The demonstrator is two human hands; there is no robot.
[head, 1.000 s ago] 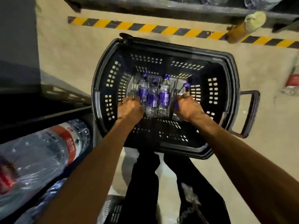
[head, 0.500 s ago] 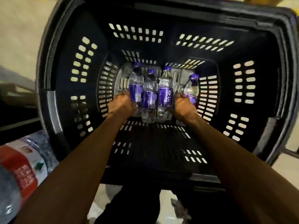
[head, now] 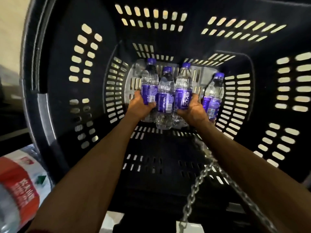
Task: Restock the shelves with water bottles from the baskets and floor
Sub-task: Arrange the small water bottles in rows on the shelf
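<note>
Slotted black basket (head: 58, 64) bears purple-labelled bottles (head: 165, 100); pale floor (head: 11, 17) beyond.

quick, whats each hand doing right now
Left hand: grips the leftmost purple-label bottle in the basket.
Right hand: grips the bottle with white characters on its label.

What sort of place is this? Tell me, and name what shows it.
Probably a shop or its stockroom. A black perforated plastic shopping basket holds several small clear water bottles with purple labels, and a large clear bottle with a red label shows at lower left.
</note>
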